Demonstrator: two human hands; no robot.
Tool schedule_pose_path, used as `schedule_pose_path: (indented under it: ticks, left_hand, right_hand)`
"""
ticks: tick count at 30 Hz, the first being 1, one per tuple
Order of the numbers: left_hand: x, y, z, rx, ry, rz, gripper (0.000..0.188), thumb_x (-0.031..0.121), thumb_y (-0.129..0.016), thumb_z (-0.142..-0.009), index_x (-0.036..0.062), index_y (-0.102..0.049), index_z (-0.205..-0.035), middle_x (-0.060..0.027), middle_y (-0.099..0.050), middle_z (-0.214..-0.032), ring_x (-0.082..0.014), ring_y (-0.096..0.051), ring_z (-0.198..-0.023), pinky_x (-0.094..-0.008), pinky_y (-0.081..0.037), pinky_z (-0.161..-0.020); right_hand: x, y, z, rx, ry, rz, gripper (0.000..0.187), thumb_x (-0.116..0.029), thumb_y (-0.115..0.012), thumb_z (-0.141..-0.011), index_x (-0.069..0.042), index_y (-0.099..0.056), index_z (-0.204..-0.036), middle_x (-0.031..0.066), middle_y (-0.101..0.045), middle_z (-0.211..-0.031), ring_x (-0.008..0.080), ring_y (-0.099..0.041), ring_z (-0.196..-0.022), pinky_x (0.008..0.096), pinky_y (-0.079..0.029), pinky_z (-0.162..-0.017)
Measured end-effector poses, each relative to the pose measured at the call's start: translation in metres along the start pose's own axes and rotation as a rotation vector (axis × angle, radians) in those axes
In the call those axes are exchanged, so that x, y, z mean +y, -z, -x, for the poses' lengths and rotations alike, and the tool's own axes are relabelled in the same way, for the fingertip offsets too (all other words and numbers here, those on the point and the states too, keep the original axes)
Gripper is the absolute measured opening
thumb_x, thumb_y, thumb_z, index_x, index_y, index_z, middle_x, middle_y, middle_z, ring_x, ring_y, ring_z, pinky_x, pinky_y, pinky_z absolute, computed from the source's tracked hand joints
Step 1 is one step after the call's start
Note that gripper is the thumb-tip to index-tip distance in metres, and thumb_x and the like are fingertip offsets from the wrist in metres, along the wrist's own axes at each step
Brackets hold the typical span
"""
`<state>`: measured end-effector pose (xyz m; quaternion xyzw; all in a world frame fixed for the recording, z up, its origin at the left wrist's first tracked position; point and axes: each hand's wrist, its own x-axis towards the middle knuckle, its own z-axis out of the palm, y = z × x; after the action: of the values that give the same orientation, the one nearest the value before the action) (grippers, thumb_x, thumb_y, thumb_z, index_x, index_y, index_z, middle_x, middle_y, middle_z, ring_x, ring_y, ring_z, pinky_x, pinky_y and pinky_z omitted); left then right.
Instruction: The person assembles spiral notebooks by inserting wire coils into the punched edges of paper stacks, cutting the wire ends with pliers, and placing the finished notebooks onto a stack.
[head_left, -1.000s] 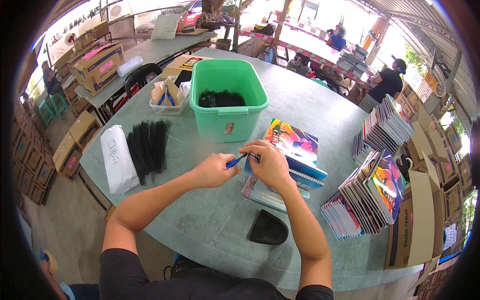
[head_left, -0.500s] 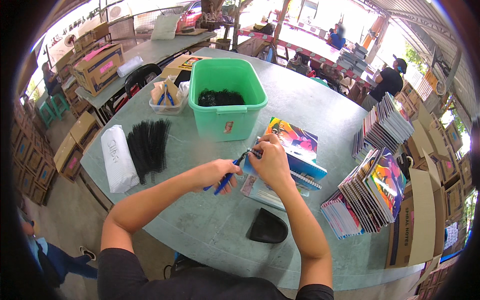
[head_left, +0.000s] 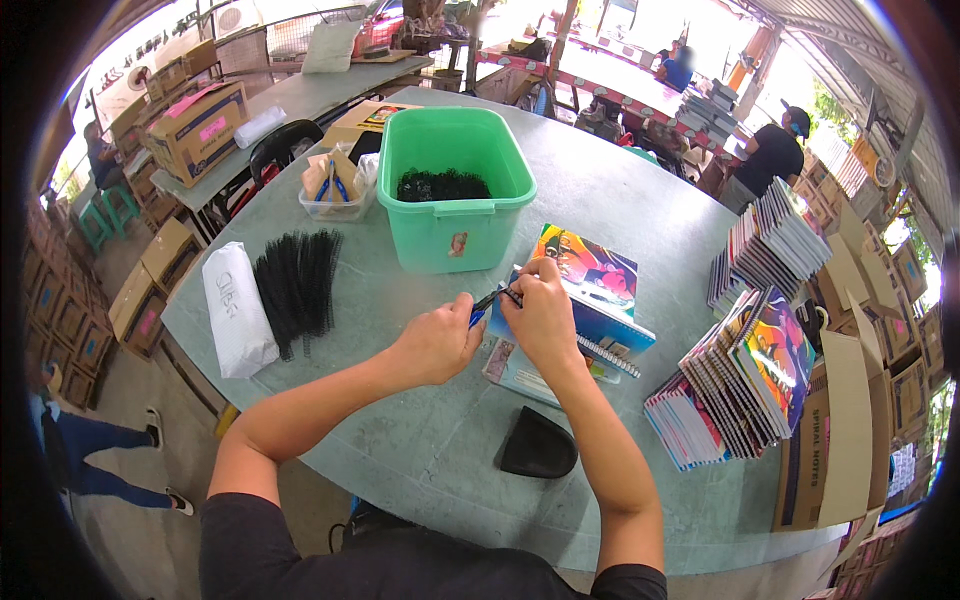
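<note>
My left hand is closed around the blue handles of a pair of pliers. Their dark jaws meet the left end of a black spiral coil along the edge of a blue-covered notebook. Bent fingers of my right hand pinch that same notebook at its coil end, hiding part of it. Behind it lies a notebook with a bright multicoloured cover, and under my right wrist a pale notebook shows. Nearer me is a black wedge-shaped block.
A green tub holds black coils. Left of it are a small plastic box, loose black spirals and a white wrapped roll. Stacked notebooks and an open carton stand right. A person sits beyond.
My left hand has moved slightly right and up, turning with the pliers, whose handles are now mostly hidden in the closed fingers. My right hand stays almost in place. A passer-by's legs shifted at lower left.
</note>
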<state>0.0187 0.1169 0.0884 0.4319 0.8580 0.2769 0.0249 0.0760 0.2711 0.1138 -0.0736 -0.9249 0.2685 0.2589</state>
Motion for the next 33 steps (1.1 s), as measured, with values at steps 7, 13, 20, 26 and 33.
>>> schedule_pose_path:
  ticks: [7, 13, 20, 26, 33]
  left_hand:
    - [-0.015, 0.014, -0.002, -0.286, 0.1, 0.485, 0.037, 0.035, -0.05, -0.09, 0.0034, -0.049, -0.11, -0.015, -0.057, -0.079, -0.0277, -0.059, -0.073, -0.0374, -0.047, -0.07]
    - [-0.075, -0.004, 0.029, -0.217, 0.014, 0.238, 0.043, 0.035, -0.055, -0.087, 0.0018, -0.052, -0.114, -0.0209, -0.057, -0.109, -0.0344, -0.053, -0.102, -0.0405, -0.042, -0.088]
    - [-0.119, -0.079, 0.045, 0.152, -0.038, -0.272, 0.042, 0.034, -0.061, -0.08, 0.004, -0.056, -0.109, -0.0147, -0.05, -0.102, -0.0326, -0.045, -0.099, -0.0445, -0.033, -0.085]
    - [-0.12, -0.076, 0.046, 0.243, -0.084, -0.218, 0.04, 0.033, -0.059, -0.082, 0.0035, -0.057, -0.108, -0.0149, -0.049, -0.102, -0.0328, -0.045, -0.099, -0.0438, -0.033, -0.086]
    - [-0.123, -0.083, 0.05, 0.277, -0.081, -0.168, 0.038, 0.031, -0.059, -0.082, 0.0032, -0.057, -0.108, -0.0153, -0.05, -0.103, -0.0328, -0.046, -0.1, -0.0436, -0.034, -0.087]
  right_hand:
    - [-0.027, 0.04, -0.075, -0.008, 0.171, -0.104, 0.045, -0.013, -0.073, -0.071, 0.003, -0.059, -0.111, 0.0254, -0.04, -0.134, 0.0407, -0.046, -0.118, 0.0413, -0.04, -0.099]
    - [0.036, 0.059, 0.016, 0.081, 0.088, 0.292, 0.077, -0.025, -0.073, -0.073, -0.001, -0.037, -0.136, 0.0303, -0.033, -0.138, 0.0416, -0.04, -0.125, 0.0456, -0.036, -0.1]
    - [0.062, 0.056, 0.089, 0.118, 0.297, 0.487, 0.032, -0.005, -0.059, -0.078, -0.009, -0.058, -0.109, 0.0084, -0.061, -0.094, 0.0287, -0.06, -0.089, 0.0388, -0.047, -0.078]
    - [-0.011, 0.271, 0.038, 0.698, -0.064, 0.822, 0.019, -0.011, -0.064, -0.08, -0.002, -0.061, -0.098, 0.0151, -0.057, -0.088, 0.0307, -0.057, -0.08, 0.0406, -0.045, -0.07]
    - [0.061, 0.342, 0.087, 0.647, 0.164, 0.853, 0.013, -0.001, -0.059, -0.081, -0.005, -0.064, -0.093, 0.008, -0.06, -0.08, 0.0224, -0.059, -0.08, 0.0323, -0.047, -0.073]
